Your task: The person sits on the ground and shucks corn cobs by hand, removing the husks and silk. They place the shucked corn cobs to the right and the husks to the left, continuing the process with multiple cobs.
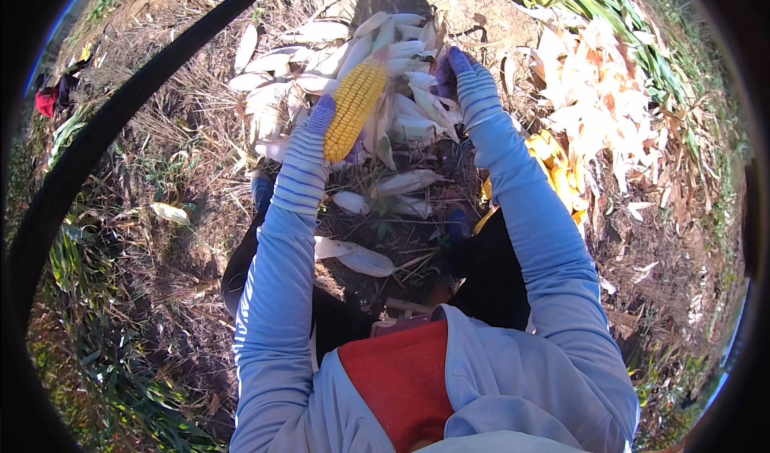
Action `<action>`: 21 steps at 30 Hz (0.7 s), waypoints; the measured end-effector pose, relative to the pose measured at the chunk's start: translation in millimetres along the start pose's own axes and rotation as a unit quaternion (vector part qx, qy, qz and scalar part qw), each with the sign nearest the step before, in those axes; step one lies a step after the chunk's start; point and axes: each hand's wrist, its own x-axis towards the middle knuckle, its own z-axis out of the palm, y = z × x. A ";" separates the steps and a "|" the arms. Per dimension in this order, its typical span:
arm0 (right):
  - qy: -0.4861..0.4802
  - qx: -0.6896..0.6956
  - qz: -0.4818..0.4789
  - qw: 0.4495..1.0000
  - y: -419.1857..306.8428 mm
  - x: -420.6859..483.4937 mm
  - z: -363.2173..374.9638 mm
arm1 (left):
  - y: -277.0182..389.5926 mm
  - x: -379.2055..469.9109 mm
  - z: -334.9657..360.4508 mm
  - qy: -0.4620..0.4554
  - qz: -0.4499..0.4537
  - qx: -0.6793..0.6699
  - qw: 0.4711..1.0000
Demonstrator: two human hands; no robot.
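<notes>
My left hand (325, 116), in a purple and white striped knit glove, grips the lower part of a yellow corn ear (356, 107). Pale husk is pulled back around the ear's upper end and hangs to its right. My right hand (454, 75), gloved alike, is to the right of the ear beside pale husks; its fingers are bent, and whether they pinch a husk is hidden. Beneath and beyond both hands lies a pile of corn ears in dry husks (271, 101). More unhusked ears (366, 260) lie on the ground between my legs.
Husked yellow ears (556, 173) lie beside my right arm. A heap of loose pale husks (592, 92) is farther right, with green corn stalks (625, 26) behind it. A single ear (171, 213) lies at left on dry straw. A dark curved strap or tube (120, 86) crosses the upper left.
</notes>
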 end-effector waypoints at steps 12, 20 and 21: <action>-0.116 -0.228 -0.212 0.943 17.2 -11.1 14.2 | 3.8 -3.9 2.4 -0.024 -0.027 -0.026 0.999; -0.057 -0.009 -0.044 0.997 -6.7 -8.1 3.5 | 6.1 -6.4 2.9 -0.017 -0.026 -0.045 0.998; -0.102 -0.043 -0.056 0.992 -11.2 -16.2 13.8 | 5.3 -7.1 3.5 -0.015 -0.025 -0.047 0.998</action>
